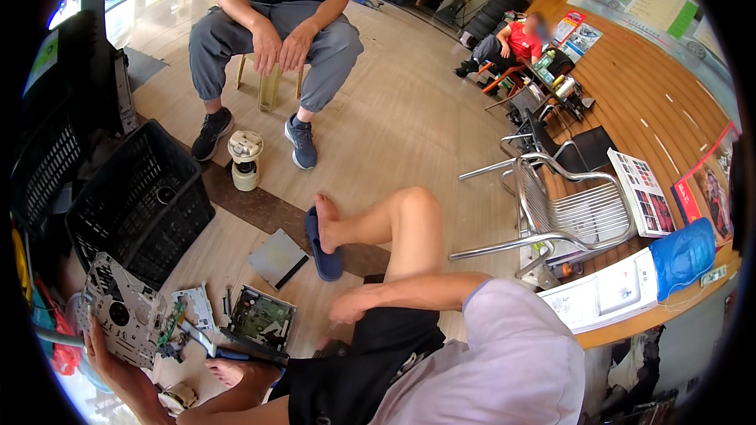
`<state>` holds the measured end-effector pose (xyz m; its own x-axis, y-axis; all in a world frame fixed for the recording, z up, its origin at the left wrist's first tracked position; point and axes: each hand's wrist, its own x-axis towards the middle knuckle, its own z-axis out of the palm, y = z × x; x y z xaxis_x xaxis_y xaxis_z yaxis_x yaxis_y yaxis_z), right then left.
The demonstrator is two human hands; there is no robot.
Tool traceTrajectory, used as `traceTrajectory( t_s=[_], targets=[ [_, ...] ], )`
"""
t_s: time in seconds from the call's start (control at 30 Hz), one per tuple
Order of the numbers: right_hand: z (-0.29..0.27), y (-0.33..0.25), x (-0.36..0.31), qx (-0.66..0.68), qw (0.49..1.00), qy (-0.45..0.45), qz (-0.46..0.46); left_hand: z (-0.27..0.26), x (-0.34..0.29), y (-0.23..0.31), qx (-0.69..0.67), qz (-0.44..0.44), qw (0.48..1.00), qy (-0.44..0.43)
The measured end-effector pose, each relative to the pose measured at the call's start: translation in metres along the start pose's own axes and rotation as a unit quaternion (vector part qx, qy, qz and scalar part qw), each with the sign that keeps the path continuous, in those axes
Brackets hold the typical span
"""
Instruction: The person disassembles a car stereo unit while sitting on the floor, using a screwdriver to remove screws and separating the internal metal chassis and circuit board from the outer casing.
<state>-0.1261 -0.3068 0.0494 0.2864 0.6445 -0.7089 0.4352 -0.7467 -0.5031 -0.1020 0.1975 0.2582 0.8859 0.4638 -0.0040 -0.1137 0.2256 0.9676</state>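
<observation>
Tiled floor [394, 79], left hand [110, 366] half-curled, holding a tilted metal plate [130, 295] by its left edge, black crate [153, 224] just beyond. Right hand [350, 306] way farther off, curled, too blurry to tell if empty.

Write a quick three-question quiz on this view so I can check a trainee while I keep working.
1. True or false: the left hand grips the perforated metal chassis plate by its edge.

2. What stands upright just right of the open black crate?
A. a coiled rope
B. an off-white cylindrical part
C. a red bucket

3. Fill in the colour: the open metal housing holds a ____ circuit board.

Key: 1. True. 2. B. 3. Green.
</observation>
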Motion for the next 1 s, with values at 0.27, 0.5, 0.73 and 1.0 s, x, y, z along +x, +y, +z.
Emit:
traceTrajectory(
  t_s=[0.27, 0.5, 0.73, 1.0],
  targets=[
    [-0.008, -0.043, -0.012, -0.134, 0.99, -0.046, -0.002, 0.011, -0.001, 0.005, -0.022, -0.032, 0.999, 0.005],
    [-0.012, -0.03, -0.007, 0.002, 0.999, 0.046, 0.019, 0.015, 0.003, 0.005, 0.016, -0.032, 0.999, 0.008],
    [-0.02, -0.04, -0.005, -0.055, 0.994, -0.083, 0.036, 0.022, 0.002, 0.006, 0.012, -0.055, 0.996, 0.064],
    [-0.01, -0.041, 0.004, -0.044, 0.994, -0.029, 0.096, 0.021, 0.016, -0.019, 0.014, -0.054, 0.998, 0.008]
  ],
)
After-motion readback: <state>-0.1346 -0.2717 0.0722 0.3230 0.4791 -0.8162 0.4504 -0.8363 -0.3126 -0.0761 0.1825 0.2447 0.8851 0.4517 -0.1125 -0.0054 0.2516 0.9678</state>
